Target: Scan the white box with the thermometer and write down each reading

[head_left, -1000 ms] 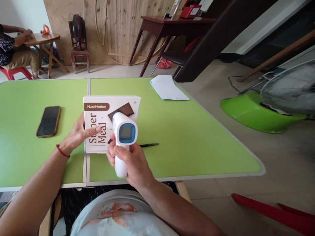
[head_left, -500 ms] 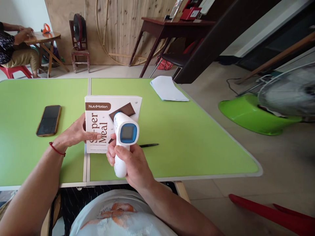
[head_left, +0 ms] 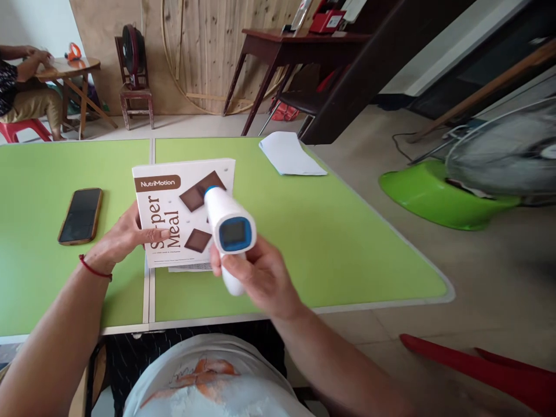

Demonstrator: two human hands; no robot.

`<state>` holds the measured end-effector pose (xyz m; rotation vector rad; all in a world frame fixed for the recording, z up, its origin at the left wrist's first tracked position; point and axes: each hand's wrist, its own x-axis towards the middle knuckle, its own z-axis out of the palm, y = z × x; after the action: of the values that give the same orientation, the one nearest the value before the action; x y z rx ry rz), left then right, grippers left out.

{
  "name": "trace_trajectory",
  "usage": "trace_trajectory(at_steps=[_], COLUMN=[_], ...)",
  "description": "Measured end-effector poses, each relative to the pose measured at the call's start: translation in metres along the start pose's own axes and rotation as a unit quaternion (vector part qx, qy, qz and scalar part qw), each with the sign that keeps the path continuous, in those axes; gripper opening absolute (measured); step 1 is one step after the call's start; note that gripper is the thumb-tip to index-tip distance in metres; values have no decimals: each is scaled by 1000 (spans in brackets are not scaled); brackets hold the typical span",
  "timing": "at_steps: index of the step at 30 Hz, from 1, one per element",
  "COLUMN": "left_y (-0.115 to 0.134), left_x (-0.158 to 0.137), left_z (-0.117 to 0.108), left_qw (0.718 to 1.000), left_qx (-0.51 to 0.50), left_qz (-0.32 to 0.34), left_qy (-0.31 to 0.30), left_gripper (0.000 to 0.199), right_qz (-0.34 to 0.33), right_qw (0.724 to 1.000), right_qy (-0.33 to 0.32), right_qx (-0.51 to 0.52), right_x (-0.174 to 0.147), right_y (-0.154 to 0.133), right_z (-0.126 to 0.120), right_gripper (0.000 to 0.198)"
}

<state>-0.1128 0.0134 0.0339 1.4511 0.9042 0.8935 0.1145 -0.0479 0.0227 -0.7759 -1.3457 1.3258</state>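
My left hand [head_left: 124, 234] grips the left edge of a white box [head_left: 167, 217] printed "NutriMotion" and "Meal", its thumb across the front. My right hand [head_left: 260, 272] is wrapped round the handle of a white infrared thermometer [head_left: 217, 202]. The thermometer's blue-rimmed screen faces me, and its nose overlaps the brown chocolate picture on the box; whether the two touch I cannot tell. A printed sheet [head_left: 189, 268] shows partly from behind the box's lower edge.
The green table [head_left: 347, 260] bears a phone [head_left: 80, 215] at left and white papers [head_left: 292, 153] at the far edge. A fan [head_left: 504, 156] and a green stool [head_left: 443, 197] stand at right. A person [head_left: 26, 92] sits at a round table [head_left: 69, 66].
The box has shifted left and tilted a little. My right hand has moved right with the thermometer, whose body is turned more slantwise. The pen is now hidden, and the printed sheet shows.
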Motion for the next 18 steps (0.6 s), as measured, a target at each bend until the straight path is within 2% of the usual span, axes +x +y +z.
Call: trace_trajectory(at_steps=[1, 3, 6, 9, 12, 18], left_y=[0, 0, -2, -7, -12, -16], left_x=[0, 1, 4, 6, 8, 16], left_z=[-1, -1, -1, 1, 2, 4], left_qw=[1000, 999, 995, 987, 981, 975], left_qx=[-4, -9, -12, 6, 33, 46], left_qz=[0, 3, 29, 66, 93, 115], left_qy=[11, 39, 96, 144, 166, 183], left_gripper=[71, 73, 78, 80, 81, 73], right_qz=[-25, -58, -80, -81, -88, -117], right_qw=[997, 973, 899, 836, 814, 786], right_qy=[21, 41, 43, -3, -51, -96], right_qx=[-70, -218, -428, -543, -572, -600], right_x=[3, 13, 35, 57, 73, 92], right_y=[-3, -4, 4, 20, 32, 51], right_z=[-15, -49, -102, -140, -151, -142], right_gripper=[26, 36, 54, 56, 55, 51])
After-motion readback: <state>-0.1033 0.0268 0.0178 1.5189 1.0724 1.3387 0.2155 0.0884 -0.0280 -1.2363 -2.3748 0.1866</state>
